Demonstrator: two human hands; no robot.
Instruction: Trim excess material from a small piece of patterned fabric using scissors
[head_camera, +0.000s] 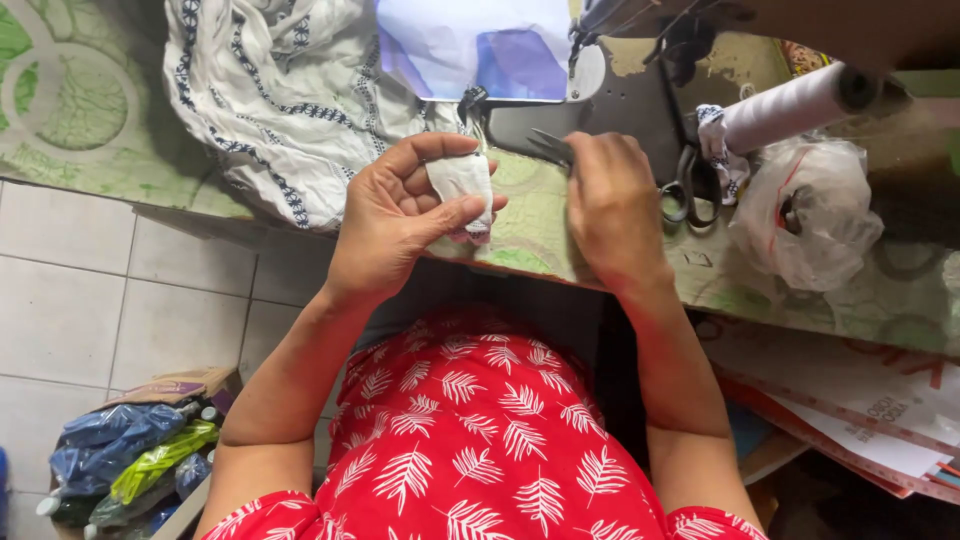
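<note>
Two hands working at the near edge of a worktop (120, 160) covered in green-patterned cloth.

Left hand (400, 215): curling round a small piece of white fabric (462, 180), pinching it between thumb and fingers, holding it upright just above the worktop edge.

Right hand (610, 205): seen from the back, fingers folding inward and closing on small snips (548, 146), dark blades poking out to the left toward the white fabric, not quite touching it.

Lying behind the left hand: white cloth with dark blue print (280, 95), bunching up on the worktop. Lying beyond both hands: pale blue sheet (480, 45).

Resting just right of the right hand: black-handled scissors (690, 190). Lying further right: crumpled clear plastic bag (805, 215), and a white roll (790, 105) angling toward the far corner.

Sitting on the tiled floor (70, 300), lower left: box holding blue and green bags (130, 450). Filling the foreground: red garment with white leaf print (480, 430).
</note>
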